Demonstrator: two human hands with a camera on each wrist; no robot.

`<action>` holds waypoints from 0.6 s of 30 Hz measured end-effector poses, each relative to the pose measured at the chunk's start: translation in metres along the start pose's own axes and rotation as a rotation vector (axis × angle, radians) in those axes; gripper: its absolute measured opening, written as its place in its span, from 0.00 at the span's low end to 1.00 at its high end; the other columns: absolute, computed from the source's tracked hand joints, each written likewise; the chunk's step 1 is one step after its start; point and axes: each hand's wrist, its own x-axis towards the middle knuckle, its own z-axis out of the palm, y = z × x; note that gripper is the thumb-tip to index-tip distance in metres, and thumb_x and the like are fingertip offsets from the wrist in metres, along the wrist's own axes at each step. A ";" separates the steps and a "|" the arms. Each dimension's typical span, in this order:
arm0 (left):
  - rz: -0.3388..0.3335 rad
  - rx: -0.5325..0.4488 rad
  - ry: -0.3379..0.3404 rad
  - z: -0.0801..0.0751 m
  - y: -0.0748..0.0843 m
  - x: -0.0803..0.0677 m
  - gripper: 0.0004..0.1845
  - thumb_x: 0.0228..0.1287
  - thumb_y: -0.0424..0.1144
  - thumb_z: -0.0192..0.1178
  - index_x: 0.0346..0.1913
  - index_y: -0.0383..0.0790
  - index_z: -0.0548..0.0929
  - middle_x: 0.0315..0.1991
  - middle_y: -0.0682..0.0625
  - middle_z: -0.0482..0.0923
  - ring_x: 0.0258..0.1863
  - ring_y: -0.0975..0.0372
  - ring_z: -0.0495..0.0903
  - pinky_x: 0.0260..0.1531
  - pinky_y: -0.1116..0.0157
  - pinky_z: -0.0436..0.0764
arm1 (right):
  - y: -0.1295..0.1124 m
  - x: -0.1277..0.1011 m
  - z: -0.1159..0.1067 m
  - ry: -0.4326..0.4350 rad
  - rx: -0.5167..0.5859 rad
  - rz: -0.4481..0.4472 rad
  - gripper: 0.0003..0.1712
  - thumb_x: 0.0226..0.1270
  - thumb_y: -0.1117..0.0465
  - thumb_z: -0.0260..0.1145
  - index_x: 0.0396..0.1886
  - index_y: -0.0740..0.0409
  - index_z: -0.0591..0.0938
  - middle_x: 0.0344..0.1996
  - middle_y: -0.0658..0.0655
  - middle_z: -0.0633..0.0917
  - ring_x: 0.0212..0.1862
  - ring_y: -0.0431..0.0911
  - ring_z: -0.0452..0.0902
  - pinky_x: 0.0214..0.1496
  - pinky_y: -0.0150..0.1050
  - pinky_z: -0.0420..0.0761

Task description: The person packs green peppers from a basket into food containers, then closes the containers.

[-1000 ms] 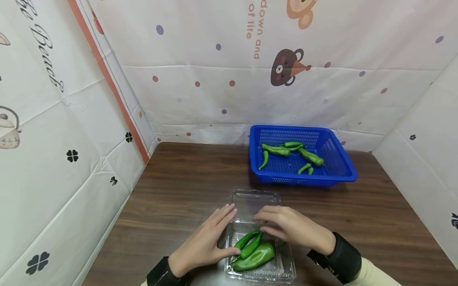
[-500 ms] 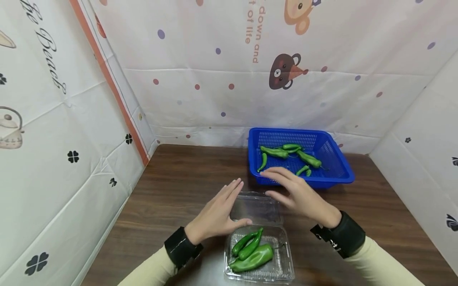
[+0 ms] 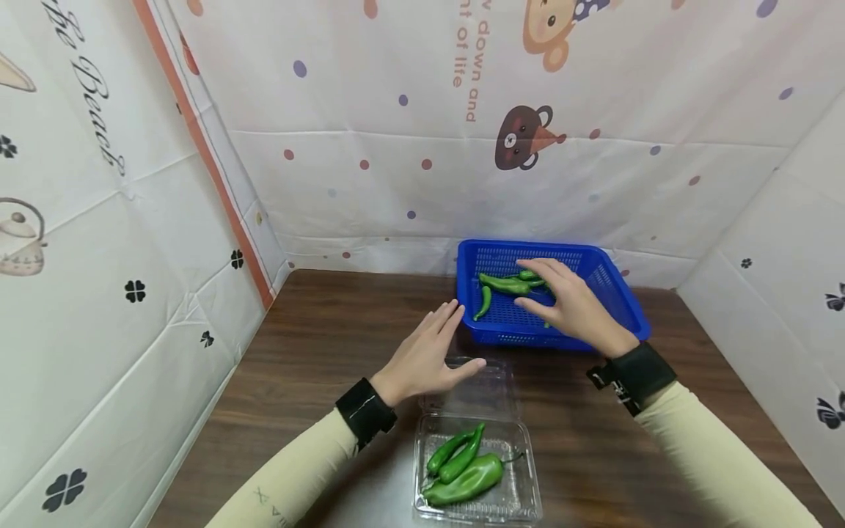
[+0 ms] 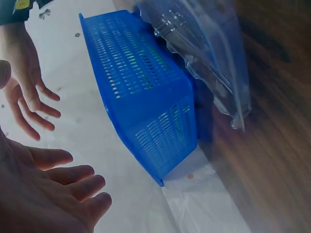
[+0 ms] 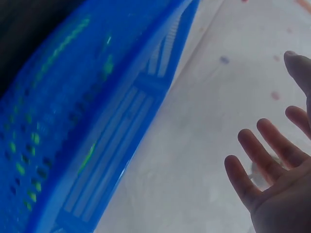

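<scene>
green, glossy and curved, the peppers [image 3: 507,284] lie in a blue basket [image 3: 614,302] of perforated plastic at the back of the wooden table [image 3: 317,345] — the right hand [image 3: 569,302] hovers over them, fingers spread and holding nothing. the left hand [image 3: 422,359] floats flat and relaxed above the lid of a clear plastic box [image 3: 521,495], where 3 more peppers [image 3: 463,469] rest — smooth, one fatter than the others.
</scene>
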 end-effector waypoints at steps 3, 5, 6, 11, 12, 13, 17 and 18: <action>0.000 0.008 0.007 0.002 -0.001 0.009 0.52 0.70 0.71 0.52 0.82 0.35 0.54 0.81 0.39 0.51 0.80 0.50 0.52 0.79 0.53 0.51 | 0.015 0.005 -0.003 -0.027 -0.028 0.036 0.41 0.60 0.63 0.79 0.72 0.62 0.73 0.64 0.68 0.76 0.65 0.64 0.73 0.60 0.64 0.77; -0.005 0.019 0.005 0.003 -0.002 0.014 0.52 0.70 0.71 0.51 0.82 0.35 0.54 0.81 0.39 0.51 0.81 0.51 0.52 0.79 0.53 0.51 | 0.023 0.008 -0.005 -0.045 -0.036 0.064 0.40 0.61 0.63 0.78 0.72 0.63 0.73 0.64 0.69 0.76 0.64 0.65 0.72 0.59 0.65 0.76; -0.008 0.024 0.003 0.004 -0.002 0.017 0.52 0.70 0.71 0.51 0.82 0.36 0.54 0.81 0.39 0.52 0.81 0.51 0.52 0.79 0.53 0.51 | 0.027 0.009 -0.006 -0.058 -0.041 0.079 0.40 0.62 0.63 0.78 0.72 0.63 0.73 0.64 0.70 0.76 0.64 0.66 0.72 0.59 0.66 0.76; -0.052 0.038 -0.033 0.004 -0.003 0.027 0.53 0.69 0.74 0.49 0.82 0.38 0.54 0.82 0.41 0.50 0.81 0.54 0.50 0.79 0.52 0.50 | 0.047 0.014 -0.008 -0.158 -0.070 0.174 0.38 0.67 0.57 0.75 0.73 0.62 0.72 0.65 0.72 0.74 0.65 0.69 0.70 0.60 0.69 0.73; -0.063 0.040 -0.041 0.004 -0.003 0.029 0.53 0.69 0.74 0.49 0.82 0.39 0.54 0.82 0.42 0.50 0.81 0.53 0.50 0.79 0.52 0.49 | 0.051 0.016 -0.008 -0.182 -0.079 0.197 0.38 0.68 0.56 0.74 0.73 0.62 0.71 0.65 0.72 0.74 0.65 0.69 0.70 0.60 0.69 0.73; -0.071 0.040 -0.047 0.004 -0.003 0.030 0.54 0.68 0.75 0.49 0.82 0.39 0.54 0.82 0.42 0.50 0.81 0.53 0.50 0.79 0.52 0.49 | 0.056 0.016 -0.007 -0.206 -0.087 0.221 0.38 0.69 0.54 0.73 0.74 0.62 0.71 0.65 0.71 0.74 0.65 0.69 0.70 0.60 0.69 0.73; -0.094 0.047 -0.079 0.005 -0.003 0.035 0.56 0.65 0.77 0.50 0.83 0.41 0.53 0.82 0.43 0.50 0.81 0.52 0.50 0.80 0.53 0.47 | 0.073 0.018 -0.005 -0.293 -0.116 0.308 0.40 0.70 0.51 0.72 0.75 0.61 0.70 0.66 0.72 0.73 0.65 0.69 0.70 0.61 0.70 0.73; -0.096 0.048 -0.088 0.006 -0.004 0.036 0.56 0.65 0.77 0.50 0.83 0.41 0.53 0.82 0.44 0.50 0.81 0.52 0.49 0.80 0.54 0.46 | 0.077 0.018 -0.005 -0.312 -0.123 0.325 0.40 0.70 0.50 0.72 0.75 0.61 0.69 0.66 0.72 0.73 0.65 0.69 0.70 0.61 0.70 0.73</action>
